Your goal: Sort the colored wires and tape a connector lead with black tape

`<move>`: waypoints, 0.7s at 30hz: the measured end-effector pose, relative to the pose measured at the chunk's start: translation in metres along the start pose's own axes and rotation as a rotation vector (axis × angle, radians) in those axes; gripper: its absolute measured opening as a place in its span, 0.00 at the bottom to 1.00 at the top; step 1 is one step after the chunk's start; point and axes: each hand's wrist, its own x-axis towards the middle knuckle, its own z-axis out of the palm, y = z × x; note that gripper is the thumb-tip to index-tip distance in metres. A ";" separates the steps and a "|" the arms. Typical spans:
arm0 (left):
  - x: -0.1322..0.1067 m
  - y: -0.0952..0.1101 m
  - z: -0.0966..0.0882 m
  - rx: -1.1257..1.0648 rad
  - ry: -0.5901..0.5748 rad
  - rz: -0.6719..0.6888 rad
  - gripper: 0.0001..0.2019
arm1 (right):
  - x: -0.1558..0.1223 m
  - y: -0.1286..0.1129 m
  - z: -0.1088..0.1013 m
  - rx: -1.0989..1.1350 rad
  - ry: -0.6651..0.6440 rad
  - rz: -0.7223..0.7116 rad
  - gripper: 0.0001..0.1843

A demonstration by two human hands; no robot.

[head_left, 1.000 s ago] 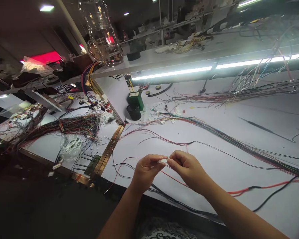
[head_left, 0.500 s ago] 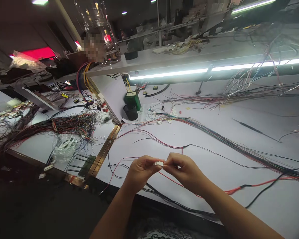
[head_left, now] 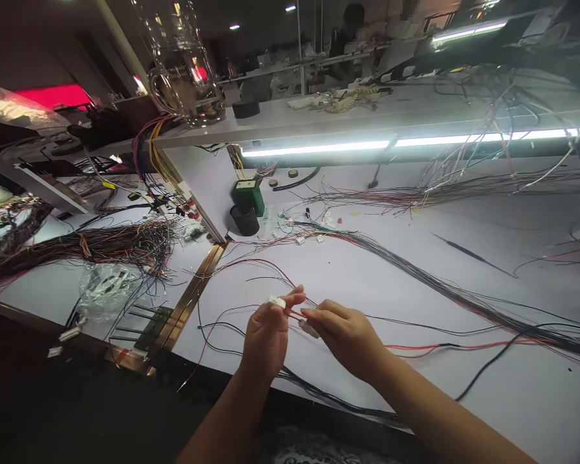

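Observation:
My left hand (head_left: pixel 267 336) is closed in a pinch on a small white connector (head_left: pixel 277 301), held above the white bench near its front edge. Just to the right, my right hand (head_left: pixel 339 335) is closed on a second small whitish connector (head_left: pixel 309 329) with a red wire (head_left: pixel 415 347) running off to the right. Short red wires run between the two connectors. The two hands are a few centimetres apart.
A long bundle of wires (head_left: pixel 444 287) crosses the white bench (head_left: pixel 377 270) diagonally. A green box (head_left: pixel 248 193) and a black tape roll (head_left: pixel 244 220) stand at the back. A brass strip (head_left: pixel 188 299) divides off the left bench with more wire bundles (head_left: pixel 77 248) and a plastic bag (head_left: pixel 104 287).
The hands were pressed together on one white piece; now they have drawn apart, the left lifting one connector up and the right holding another lower. The view has shifted slightly left.

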 end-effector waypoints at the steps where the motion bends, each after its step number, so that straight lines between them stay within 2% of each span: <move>1: 0.002 0.001 0.004 -0.023 0.010 -0.002 0.11 | -0.006 0.009 -0.002 -0.039 -0.001 -0.015 0.13; 6: 0.016 0.003 0.028 -0.175 0.109 -0.031 0.13 | -0.031 0.044 -0.016 -0.121 -0.001 0.011 0.13; 9: 0.026 0.003 0.045 -0.243 0.050 -0.040 0.13 | -0.040 0.047 -0.021 0.000 -0.120 0.111 0.16; 12: 0.033 0.004 0.066 -0.274 -0.038 -0.057 0.13 | -0.046 0.040 -0.018 0.142 -0.266 0.250 0.16; 16: 0.034 -0.007 0.084 -0.171 -0.190 -0.224 0.14 | -0.053 0.032 -0.020 0.235 -0.133 0.407 0.22; 19: 0.032 -0.020 0.089 -0.011 -0.266 -0.349 0.14 | -0.054 0.029 -0.049 0.309 -0.077 0.422 0.17; 21: 0.030 -0.024 0.093 0.147 -0.370 -0.458 0.15 | -0.053 0.024 -0.078 0.378 -0.038 0.399 0.27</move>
